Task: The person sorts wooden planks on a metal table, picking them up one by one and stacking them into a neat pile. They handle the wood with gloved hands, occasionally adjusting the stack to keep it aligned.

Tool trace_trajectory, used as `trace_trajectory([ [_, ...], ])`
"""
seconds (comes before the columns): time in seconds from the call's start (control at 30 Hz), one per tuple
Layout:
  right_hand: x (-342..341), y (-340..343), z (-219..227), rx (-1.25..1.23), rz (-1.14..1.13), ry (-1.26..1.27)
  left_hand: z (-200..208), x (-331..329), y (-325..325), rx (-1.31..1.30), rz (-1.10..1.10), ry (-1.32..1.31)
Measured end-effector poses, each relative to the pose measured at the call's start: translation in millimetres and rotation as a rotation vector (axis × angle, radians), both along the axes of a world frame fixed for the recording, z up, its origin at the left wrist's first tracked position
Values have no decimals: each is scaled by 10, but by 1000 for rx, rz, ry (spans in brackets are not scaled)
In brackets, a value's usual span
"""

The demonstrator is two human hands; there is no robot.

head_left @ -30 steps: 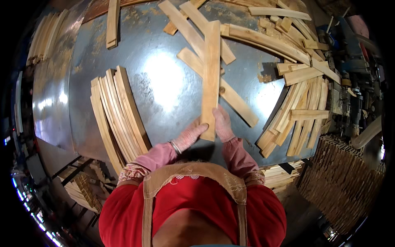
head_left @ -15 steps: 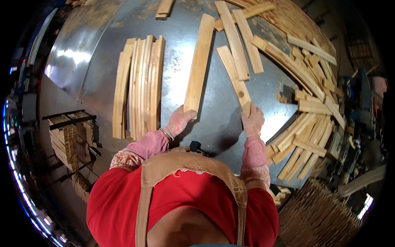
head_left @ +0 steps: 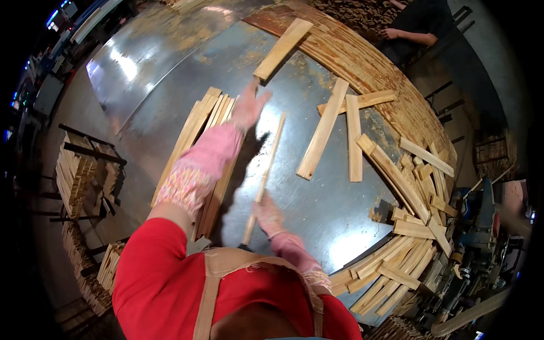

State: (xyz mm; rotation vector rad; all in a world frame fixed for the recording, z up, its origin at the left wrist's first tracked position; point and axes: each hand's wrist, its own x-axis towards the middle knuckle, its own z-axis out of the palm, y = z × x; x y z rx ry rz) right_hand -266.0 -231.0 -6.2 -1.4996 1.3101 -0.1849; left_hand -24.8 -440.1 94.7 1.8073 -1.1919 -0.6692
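My left hand (head_left: 247, 107) reaches far forward in a light work glove, fingers stretched out and thumb apart. Its fingertips are at the near end of a flat wooden board (head_left: 283, 50) on the metal table; whether they touch it I cannot tell. Below the left forearm lies a row of wooden slats (head_left: 187, 139), partly hidden by the sleeve. Close to my body, my right hand (head_left: 268, 216) is closed on a wooden slat (head_left: 273, 150), turned so its narrow edge shows. Two more loose boards, one a pale board (head_left: 324, 130), lie ahead to the right.
The metal table (head_left: 226, 62) has a worn wooden border (head_left: 340, 56) along its far side. A jumbled pile of slats (head_left: 391, 266) covers the right edge. Stacked wood on a rack (head_left: 79, 170) stands at the left. Another person's arm (head_left: 411, 37) shows at the far right.
My left hand has moved forward and let go of the broad board, which now lies farther away. My right hand has drawn its slat back toward the middle and turned it on edge.
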Motion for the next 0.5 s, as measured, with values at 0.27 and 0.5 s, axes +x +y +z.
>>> trace_trajectory([
  [0.27,-69,-1169,-172,-705,-74,517,-415,-321,2119,447,-421,-820],
  [0.5,-548,-1549,-164,-277,-397,470,-666,-397,2350,239,-305,-770],
])
